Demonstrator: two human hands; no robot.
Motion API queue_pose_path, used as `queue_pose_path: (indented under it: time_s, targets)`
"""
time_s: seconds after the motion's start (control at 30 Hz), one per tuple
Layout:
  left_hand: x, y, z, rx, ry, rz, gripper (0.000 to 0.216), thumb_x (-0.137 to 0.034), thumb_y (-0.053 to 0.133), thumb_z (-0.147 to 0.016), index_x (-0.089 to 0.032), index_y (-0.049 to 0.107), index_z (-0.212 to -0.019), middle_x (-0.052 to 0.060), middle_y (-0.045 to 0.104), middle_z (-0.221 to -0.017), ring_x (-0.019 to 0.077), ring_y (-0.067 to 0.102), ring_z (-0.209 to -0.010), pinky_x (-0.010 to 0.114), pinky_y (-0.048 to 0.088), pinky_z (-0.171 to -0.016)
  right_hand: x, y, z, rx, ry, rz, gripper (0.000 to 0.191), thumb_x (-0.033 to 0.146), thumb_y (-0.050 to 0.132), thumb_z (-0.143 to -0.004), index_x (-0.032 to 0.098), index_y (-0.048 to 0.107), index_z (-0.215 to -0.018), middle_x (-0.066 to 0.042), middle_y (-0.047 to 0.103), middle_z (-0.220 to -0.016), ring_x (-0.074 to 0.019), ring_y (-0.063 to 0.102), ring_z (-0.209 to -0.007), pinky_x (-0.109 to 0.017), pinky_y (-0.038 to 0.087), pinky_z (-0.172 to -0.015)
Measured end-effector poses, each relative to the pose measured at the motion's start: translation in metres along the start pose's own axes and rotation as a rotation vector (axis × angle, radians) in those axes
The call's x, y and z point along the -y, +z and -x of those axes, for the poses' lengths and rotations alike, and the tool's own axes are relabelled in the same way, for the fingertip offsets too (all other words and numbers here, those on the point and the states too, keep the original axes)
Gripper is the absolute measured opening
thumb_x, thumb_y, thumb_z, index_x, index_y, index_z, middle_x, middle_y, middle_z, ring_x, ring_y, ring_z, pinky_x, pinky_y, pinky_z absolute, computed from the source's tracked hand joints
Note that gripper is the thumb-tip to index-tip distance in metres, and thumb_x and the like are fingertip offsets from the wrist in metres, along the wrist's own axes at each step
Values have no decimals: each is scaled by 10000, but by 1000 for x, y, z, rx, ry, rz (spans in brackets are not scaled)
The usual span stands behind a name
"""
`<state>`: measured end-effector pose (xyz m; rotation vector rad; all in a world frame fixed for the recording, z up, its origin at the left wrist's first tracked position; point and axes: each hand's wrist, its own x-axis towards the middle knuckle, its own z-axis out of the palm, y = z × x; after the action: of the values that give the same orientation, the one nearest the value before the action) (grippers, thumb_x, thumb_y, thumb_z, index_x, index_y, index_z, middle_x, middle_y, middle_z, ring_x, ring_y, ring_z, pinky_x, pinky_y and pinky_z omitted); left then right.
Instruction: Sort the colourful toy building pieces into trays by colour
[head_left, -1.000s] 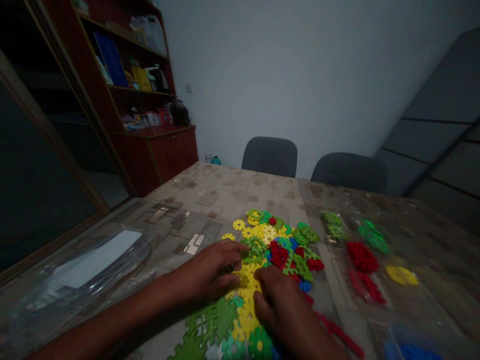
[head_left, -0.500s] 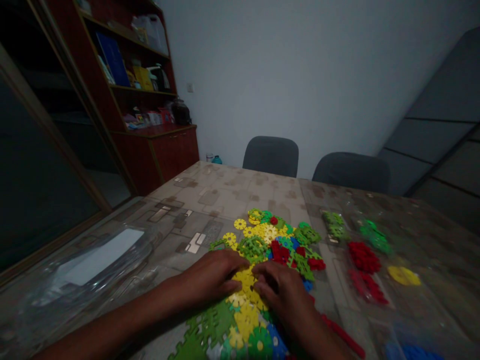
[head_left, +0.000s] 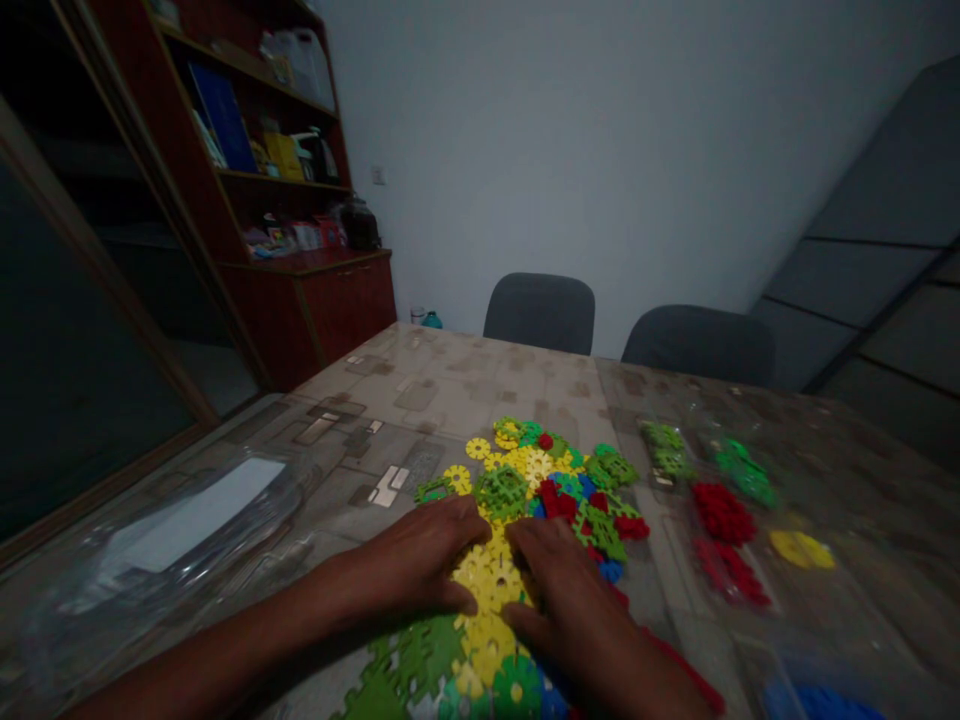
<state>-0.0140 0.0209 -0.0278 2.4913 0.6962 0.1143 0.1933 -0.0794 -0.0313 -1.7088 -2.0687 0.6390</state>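
In the head view a pile of yellow notched plastic discs (head_left: 491, 575) lies between my two hands on the table. My left hand (head_left: 439, 550) rests along the left side of these discs, thumb and fingers spread apart and curved, fingertips touching the pile. On the right side, my right hand (head_left: 559, 580) touches the discs in the same way, its thumb well apart from its fingers. Beyond the fingertips lie green interlocking pieces (head_left: 502, 490) and red pieces (head_left: 559, 500). Nearer me are large green notched plates (head_left: 416, 655) and a green disc (head_left: 517, 685).
Clear packaging with a white sheet (head_left: 217, 510) lies at the left. Toward the right are transparent containers of red pieces (head_left: 724, 515), green pieces (head_left: 746, 470), yellow discs (head_left: 802, 548) and blue pieces (head_left: 821, 700). Two grey chairs (head_left: 540, 310) stand behind the table.
Both thumbs have spread away from the fingers and moved toward me, and the hands sit flatter beside the yellow discs. More of the yellow discs shows between them.
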Motion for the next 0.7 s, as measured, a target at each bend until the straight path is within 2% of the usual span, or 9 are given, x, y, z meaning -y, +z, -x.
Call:
queue_pose_path:
  time_s: [0.2, 0.37, 0.53, 0.63, 0.7]
  targets:
    - [-1, 2, 3, 3, -66, 73, 382, -226, 842, -743, -227, 564, -1006, -1, 632, -1016, 212, 578, -875, 288, 433, -772, -3, 10, -3, -9, 15, -39, 485, 25, 682, -750, 166, 672, -1214, -98, 660, -1202, -248, 575, -1156, -361, 428, -1003]
    - [3, -8, 3, -4, -39, 57, 225, -162, 719, -797, -233, 631, -991, 4, 692, -987, 223, 618, -904, 291, 440, -779, 0, 2, -8, -18, 63, -75, 374, -25, 633, -724, 180, 710, -1027, -48, 710, -1006, -204, 643, -944, -300, 457, -832]
    - [13, -24, 4, -32, 10, 47, 178, -185, 688, -845, -231, 691, -1017, 28, 738, -1035, 240, 658, -975, 328, 459, -867, -1, -9, -13, -147, 72, -167, 204, 70, 622, -807, 193, 718, -939, -26, 730, -873, -194, 653, -815, -302, 463, -780]
    - [13, -32, 6, 12, 13, 75, 196, -164, 692, -830, -219, 729, -1015, 41, 754, -1014, 240, 673, -973, 324, 462, -869, -1, -3, -14, -211, 92, -200, 174, 124, 642, -826, 194, 735, -956, -14, 723, -800, -196, 645, -741, -307, 473, -737]
    - [13, -34, 8, 52, 8, 90, 230, -147, 689, -816, -214, 752, -1027, 48, 763, -1001, 234, 678, -959, 314, 460, -863, 0, 3, -13, -196, 109, -202, 181, 116, 657, -819, 196, 746, -954, -22, 735, -827, -207, 658, -778, -320, 485, -766]
